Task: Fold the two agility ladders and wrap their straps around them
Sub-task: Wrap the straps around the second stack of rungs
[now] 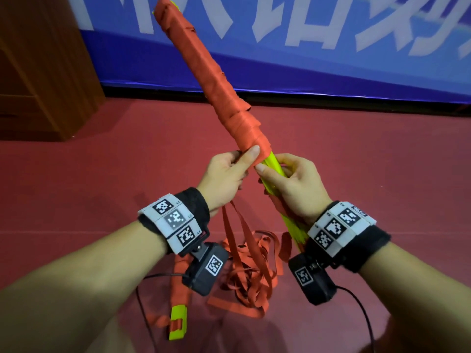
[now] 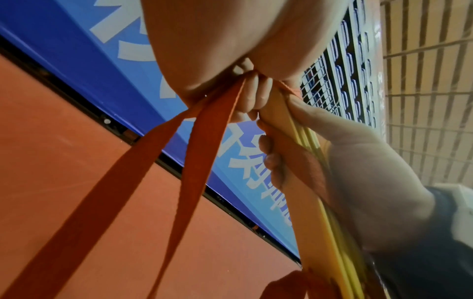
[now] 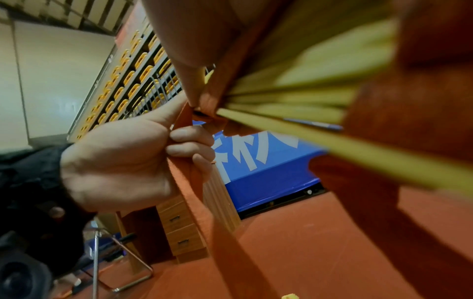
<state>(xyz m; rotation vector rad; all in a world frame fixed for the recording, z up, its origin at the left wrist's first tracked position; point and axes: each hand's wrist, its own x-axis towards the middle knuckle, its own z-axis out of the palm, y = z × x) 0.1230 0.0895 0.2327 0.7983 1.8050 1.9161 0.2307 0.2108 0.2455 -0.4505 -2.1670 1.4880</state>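
ladder bundle [image 1: 224,90] held up tilted, mostly strap-wrapped. left hand [image 1: 226,174] pinched on orange strap [image 1: 239,240] at wrap edge; right hand [image 1: 293,184] clamped on bare yellow rungs [image 1: 274,166]. rungs judged stiff, light; strap limp, prob. slips w/o tension.

Two ladder bundles: one [image 1: 219,80] held above the strap pile [image 1: 249,271], one [image 1: 178,312] on the floor left of it. Two hands (each with a wrist camera): left [image 1: 224,179], right [image 1: 293,187].
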